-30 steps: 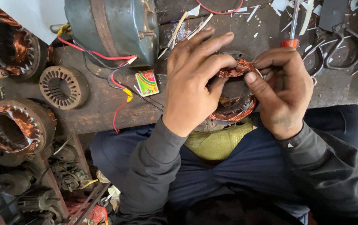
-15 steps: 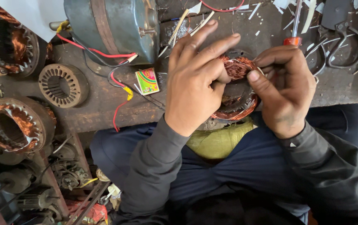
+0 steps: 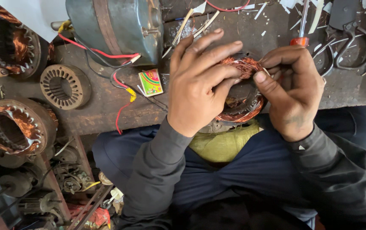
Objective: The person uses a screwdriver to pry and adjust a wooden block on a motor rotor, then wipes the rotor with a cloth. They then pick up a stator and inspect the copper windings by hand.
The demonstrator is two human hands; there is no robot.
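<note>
Gripping a small stator (image 3: 240,100) wound with copper wire, both hands work at its upper edge. Left hand (image 3: 198,87) lies over the stator's left side, fingers spread across the top, thumb and forefinger pinching the copper coil bundle (image 3: 244,67). Right hand (image 3: 293,91) closes on the same bundle from the other side, thumb pressed onto the wire, fingers curled behind it. Stator sits between the two palms, tilted, its lower rim just above a yellow cloth (image 3: 223,145) on the person's lap.

Just left of the left hand: a small bright matchbox-like pack (image 3: 151,82) on the wooden bench (image 3: 102,113), red and yellow leads (image 3: 121,91) running past it. Above the left hand: a grey-green motor housing (image 3: 115,27). Above the right hand: a screwdriver with an orange handle (image 3: 301,32); to its right, metal pliers or shears (image 3: 349,40), can't tell which. Well left of both hands: a bare stator ring (image 3: 65,86), plus two larger wound stators (image 3: 12,125) (image 3: 8,42).
</note>
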